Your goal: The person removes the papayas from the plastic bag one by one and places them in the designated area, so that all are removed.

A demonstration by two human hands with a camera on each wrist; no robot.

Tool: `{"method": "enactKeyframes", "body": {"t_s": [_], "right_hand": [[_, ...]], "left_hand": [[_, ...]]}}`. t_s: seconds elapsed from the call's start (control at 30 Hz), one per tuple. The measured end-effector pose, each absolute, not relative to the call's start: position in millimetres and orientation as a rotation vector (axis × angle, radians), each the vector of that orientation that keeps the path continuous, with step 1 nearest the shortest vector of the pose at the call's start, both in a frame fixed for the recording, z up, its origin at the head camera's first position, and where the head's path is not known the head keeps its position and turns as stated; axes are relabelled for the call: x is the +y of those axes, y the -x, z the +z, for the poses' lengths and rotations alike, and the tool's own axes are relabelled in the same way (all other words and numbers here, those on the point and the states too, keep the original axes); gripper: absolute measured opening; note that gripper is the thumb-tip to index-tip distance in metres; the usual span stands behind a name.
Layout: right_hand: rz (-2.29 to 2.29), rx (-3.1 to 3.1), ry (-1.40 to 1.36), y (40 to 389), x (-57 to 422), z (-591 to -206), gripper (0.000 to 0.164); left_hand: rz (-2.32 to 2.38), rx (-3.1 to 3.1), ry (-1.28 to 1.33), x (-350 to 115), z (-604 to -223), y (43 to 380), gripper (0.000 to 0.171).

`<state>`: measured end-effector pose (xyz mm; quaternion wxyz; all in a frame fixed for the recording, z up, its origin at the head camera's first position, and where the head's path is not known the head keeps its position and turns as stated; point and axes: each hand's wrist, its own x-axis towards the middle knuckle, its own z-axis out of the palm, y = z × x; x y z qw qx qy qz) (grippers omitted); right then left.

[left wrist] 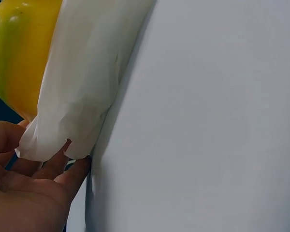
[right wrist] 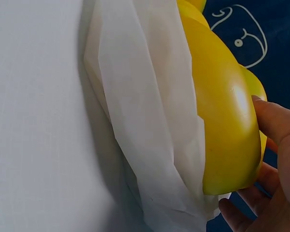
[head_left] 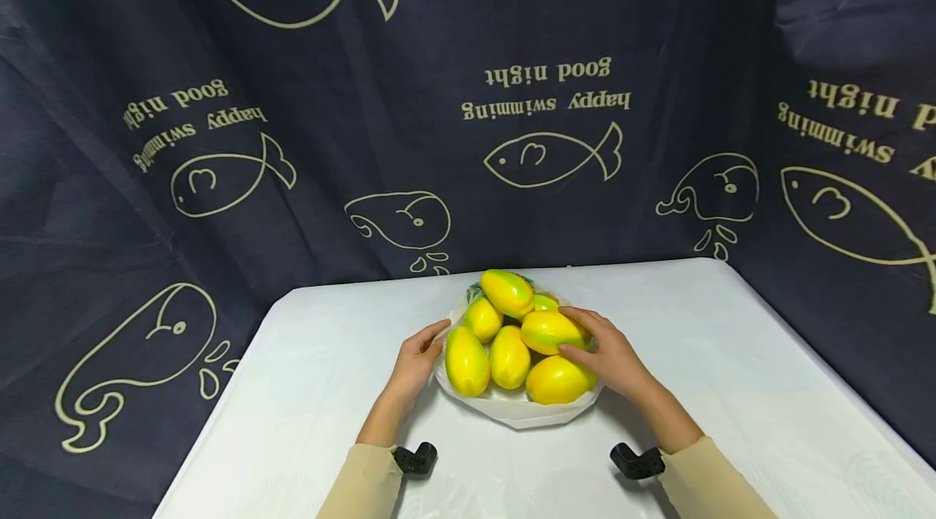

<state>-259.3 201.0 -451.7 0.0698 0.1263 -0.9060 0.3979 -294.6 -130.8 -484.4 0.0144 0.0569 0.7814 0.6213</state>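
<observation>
Several glossy yellow-green mangoes [head_left: 509, 357] lie heaped in a white plastic bag [head_left: 517, 415] whose rim is spread low around them. My right hand [head_left: 614, 352] grips the upper right mango [head_left: 550, 332], fingers over its far end and thumb at its near side. Just below it sits another mango [head_left: 559, 379], large and yellow in the right wrist view. At the bag's left side is my left hand [head_left: 417, 361], beside the leftmost mango [head_left: 466, 362]. In the left wrist view its fingers [left wrist: 77, 176] touch the bag's edge, their tips partly hidden behind the plastic.
The bag stands on a table with a white cover [head_left: 322, 389]. A dark blue curtain [head_left: 453, 40] with fish and whale drawings hangs behind and at both sides. Each wrist carries a small black camera mount [head_left: 417, 459].
</observation>
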Motion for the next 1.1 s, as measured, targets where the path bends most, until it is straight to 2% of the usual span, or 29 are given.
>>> {"method": "enactKeyframes", "body": {"t_s": [0.6,1.1], "right_hand": [[1.176,-2.7,-0.328,265.3,199.7,-456.0,0.064],[1.175,-2.555,-0.312,259.7,207.8,-443.1,0.063]], "left_hand": [[2.123,2.313,-0.186,-131.6,-491.4,296.3,0.042],[2.135,2.284,-0.123,-131.4,-495.0,295.6,0.04]]}}
